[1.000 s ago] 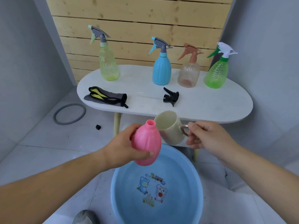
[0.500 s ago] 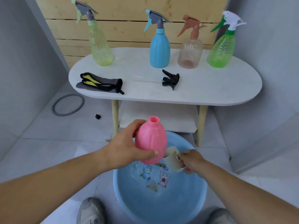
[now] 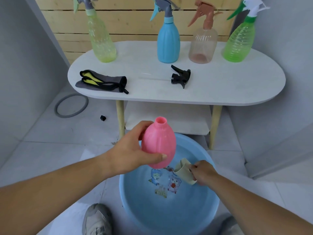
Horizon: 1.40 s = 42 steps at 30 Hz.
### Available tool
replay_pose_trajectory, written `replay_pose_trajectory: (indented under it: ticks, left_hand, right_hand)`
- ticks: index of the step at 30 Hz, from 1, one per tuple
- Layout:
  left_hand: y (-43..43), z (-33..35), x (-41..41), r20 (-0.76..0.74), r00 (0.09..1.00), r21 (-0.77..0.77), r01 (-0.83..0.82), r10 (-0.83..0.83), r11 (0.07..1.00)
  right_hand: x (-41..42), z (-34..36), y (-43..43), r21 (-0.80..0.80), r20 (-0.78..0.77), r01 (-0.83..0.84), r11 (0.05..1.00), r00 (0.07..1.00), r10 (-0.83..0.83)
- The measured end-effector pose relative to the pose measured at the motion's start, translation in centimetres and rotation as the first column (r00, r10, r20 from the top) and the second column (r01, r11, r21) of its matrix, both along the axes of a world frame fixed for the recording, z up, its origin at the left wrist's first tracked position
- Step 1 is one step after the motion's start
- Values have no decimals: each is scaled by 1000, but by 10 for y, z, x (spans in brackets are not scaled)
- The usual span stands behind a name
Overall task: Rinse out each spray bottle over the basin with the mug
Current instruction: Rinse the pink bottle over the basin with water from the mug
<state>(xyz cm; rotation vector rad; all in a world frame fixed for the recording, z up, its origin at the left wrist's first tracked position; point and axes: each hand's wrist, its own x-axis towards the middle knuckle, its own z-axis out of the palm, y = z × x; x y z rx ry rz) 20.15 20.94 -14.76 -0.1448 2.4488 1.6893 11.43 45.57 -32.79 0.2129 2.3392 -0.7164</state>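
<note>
My left hand grips a pink spray bottle without its head, neck up, above the far rim of the blue basin. My right hand holds a cream mug by its handle, tipped on its side low inside the basin. The black spray head with its clear tube lies on the white table. Behind it stand a yellow-green bottle, a blue bottle, a clear peach bottle and a green bottle, each with its trigger head on.
A grey and yellow glove lies on the table's left part. On the tiled floor are a grey ring and a small black cap. My shoes stand beside the basin. A lower shelf sits under the table.
My right hand has lowered the mug from beside the bottle's neck down into the basin. The view has moved closer and lower. The pink bottle stays in my left hand.
</note>
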Motion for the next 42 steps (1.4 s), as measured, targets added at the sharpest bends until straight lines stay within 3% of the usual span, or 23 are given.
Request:
replay_pose_trajectory:
  ticks: [6,13,18,30,36,42]
  left_hand:
    - [-2,3,2,1,1000,5,-16,16,1000]
    - [-6,13,3,-27,998,6,-51,51,999]
    - [-11,26,1,-64,994,35,-88,90,995]
    - [-18,45,6,-83,981,48,-169,173,984]
    - [-10,41,7,-73,988,25,-133,135,991]
    - [-3,39,3,-72,991,22,-114,115,993]
  right_hand:
    - [0,4,-2,-47,-26,-25,999,999,24]
    - [-6,43,-14,-338,-70,63,939,993,-92]
    - [-11,101,-22,-518,-153,8,855,983,-102]
    - [-1,252,16,-549,-456,-165,820,881,-129]
    - [4,292,17,-516,-670,-355,779,735,-109]
    - [17,310,9,-368,-812,-474,800,582,-29]
